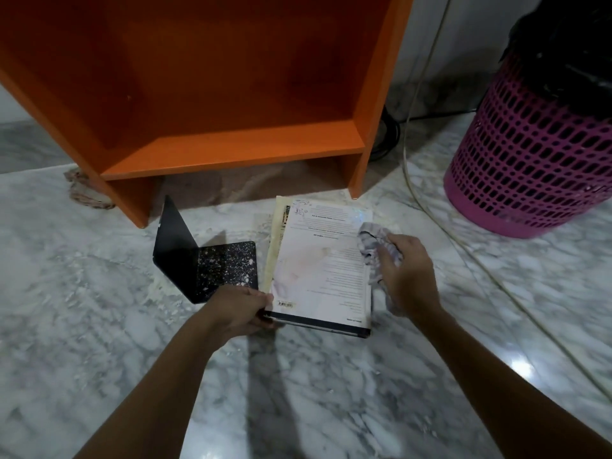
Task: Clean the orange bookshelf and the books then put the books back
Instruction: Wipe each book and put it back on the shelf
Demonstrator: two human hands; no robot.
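Note:
The orange bookshelf (238,150) stands on the marble floor with nothing on its visible shelf. In front of it lies a white book (326,260), back cover up, on top of a yellowish book (274,246). My left hand (243,309) grips the white book's near left corner. My right hand (405,273) holds a crumpled grey-white cloth (374,241) against the book's right edge. A black L-shaped bookend (212,263), spattered with white specks, sits left of the books.
A pink perforated waste basket (530,154) with a black liner stands at the right. A pale cord (430,200) runs across the floor beside it. A rag (82,192) lies under the shelf's left leg. Black cables (387,130) sit behind the shelf.

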